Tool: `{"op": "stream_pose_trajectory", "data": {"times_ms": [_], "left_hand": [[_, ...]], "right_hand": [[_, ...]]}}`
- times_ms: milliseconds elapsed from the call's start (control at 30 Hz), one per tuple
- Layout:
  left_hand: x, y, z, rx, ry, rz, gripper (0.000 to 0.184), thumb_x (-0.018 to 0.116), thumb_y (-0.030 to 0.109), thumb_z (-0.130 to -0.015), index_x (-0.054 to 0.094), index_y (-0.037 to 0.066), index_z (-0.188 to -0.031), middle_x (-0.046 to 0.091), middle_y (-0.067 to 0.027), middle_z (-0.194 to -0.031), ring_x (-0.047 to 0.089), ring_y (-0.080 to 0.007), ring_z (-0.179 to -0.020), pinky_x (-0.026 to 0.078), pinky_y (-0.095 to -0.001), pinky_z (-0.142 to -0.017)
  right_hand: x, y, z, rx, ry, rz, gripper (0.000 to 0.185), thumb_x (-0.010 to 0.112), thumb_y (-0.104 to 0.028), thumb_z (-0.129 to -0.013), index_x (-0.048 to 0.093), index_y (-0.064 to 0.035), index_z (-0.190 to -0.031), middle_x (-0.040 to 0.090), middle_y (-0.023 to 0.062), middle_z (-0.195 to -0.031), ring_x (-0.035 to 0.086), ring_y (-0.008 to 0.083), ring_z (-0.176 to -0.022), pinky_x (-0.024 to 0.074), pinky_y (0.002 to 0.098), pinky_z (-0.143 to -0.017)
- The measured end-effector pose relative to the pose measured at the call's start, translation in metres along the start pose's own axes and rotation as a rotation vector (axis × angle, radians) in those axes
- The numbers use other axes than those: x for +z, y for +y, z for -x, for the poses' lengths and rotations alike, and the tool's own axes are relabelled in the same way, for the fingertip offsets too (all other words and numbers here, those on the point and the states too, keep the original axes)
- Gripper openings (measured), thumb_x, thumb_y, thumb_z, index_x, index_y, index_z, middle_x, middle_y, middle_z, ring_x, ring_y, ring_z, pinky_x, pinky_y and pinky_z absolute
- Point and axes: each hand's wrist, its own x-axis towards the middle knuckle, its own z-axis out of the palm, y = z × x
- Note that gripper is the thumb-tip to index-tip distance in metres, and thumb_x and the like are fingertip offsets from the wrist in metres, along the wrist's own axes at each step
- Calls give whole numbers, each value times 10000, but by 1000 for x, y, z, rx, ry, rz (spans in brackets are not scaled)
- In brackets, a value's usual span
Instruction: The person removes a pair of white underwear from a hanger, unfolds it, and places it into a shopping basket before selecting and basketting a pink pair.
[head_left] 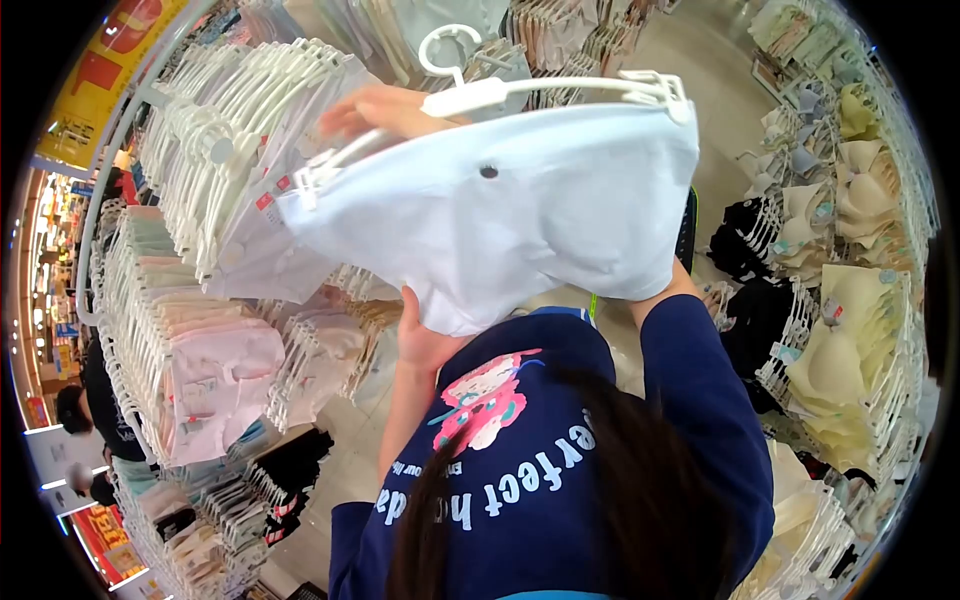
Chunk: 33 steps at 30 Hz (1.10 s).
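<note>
A pale bluish-white garment (pixel 600 190) with a small dark spot near its middle hangs from a white clip hanger (pixel 560 88) in front of my body. My left hand (pixel 430 340) grips the garment's lower edge, thumb in front and the other fingers hidden behind the cloth. My right forearm passes behind the garment, and my right hand (pixel 380 108) comes out above it at the upper left. Its fingers are stretched to the left, blurred, near the hanger and a rack of white garments (pixel 285 240). Nothing shows in its fingers.
Pink garments (pixel 225 380) hang on the left rack. Beige, black and yellow bras (pixel 850 350) fill the right-hand rack. More hangers stand at the top beside a pale floor aisle (pixel 690 60). Part of another person (pixel 105 400) shows at the far left.
</note>
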Motion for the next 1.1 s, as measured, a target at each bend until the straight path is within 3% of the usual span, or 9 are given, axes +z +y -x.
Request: {"op": "stream_pose_trajectory", "data": {"times_ms": [167,267,367,467,600,633,900,1000,1100], "left_hand": [[-41,2,15,-180,167,-464,779,357,580,-872,179,24,-1388,310,-139,-1394,319,-316,-1274,289,-479,-1019],[-26,14,13,137,175,-213,750,378,547,-880,202,12,-1376,327,-146,-1381,335,-309,-1263,303,-472,-1010],[15,39,17,438,-49,8,721,399,514,-889,226,-1,-1364,344,-153,-1369,352,-302,-1252,317,-465,-1000],[41,57,29,604,-101,-91,692,420,481,-898,250,-13,-1351,361,-160,-1356,368,-295,-1241,330,-458,-991],[27,82,50,592,328,-975,592,462,342,-921,285,-52,-1326,430,-157,-1293,450,-257,-1157,381,-383,-947],[51,80,40,638,409,-819,465,513,215,-903,381,-50,-1261,504,-151,-1219,520,-229,-1075,422,-349,-902],[67,76,26,773,495,-793,370,462,220,-938,470,-46,-1195,560,-117,-1123,533,-180,-1013,420,-308,-872],[66,77,32,756,505,-899,344,467,228,-938,497,-39,-1154,581,-87,-1049,545,-141,-921,429,-264,-799],[67,77,32,793,555,-1031,317,478,241,-936,542,-32,-1083,592,-43,-944,532,-97,-809,415,-219,-702]], "right_hand": [[-34,29,2,33,-229,446,257,491,-105,-802,571,-79,-1045,617,109,-823,588,237,-758,457,352,-692],[-48,20,-1,332,-551,978,303,473,-87,-767,590,-105,-1046,631,135,-823,613,305,-801,474,393,-691],[-40,-12,-3,359,-585,1180,266,483,-78,-753,599,-92,-992,632,147,-786,610,335,-756,476,414,-670],[-42,-5,-3,421,-571,1284,294,471,-62,-742,609,-95,-1000,631,165,-799,614,341,-738,475,431,-664],[-46,-10,-3,475,-625,1150,413,426,-23,-718,582,-87,-1095,625,192,-815,613,342,-768,471,438,-689],[-48,-9,-2,503,-656,1081,426,418,-18,-714,577,-86,-1103,621,189,-802,612,334,-769,470,428,-690],[-56,-23,-5,628,-884,758,482,437,-19,-731,454,-73,-1210,583,109,-761,569,238,-753,449,330,-696],[-67,-9,8,557,-951,549,451,450,-37,-770,412,-74,-1218,587,102,-908,558,202,-807,440,325,-730],[-77,-7,27,601,-869,470,578,547,-115,-796,322,-118,-1328,497,103,-1219,493,207,-1059,404,325,-874]]}}
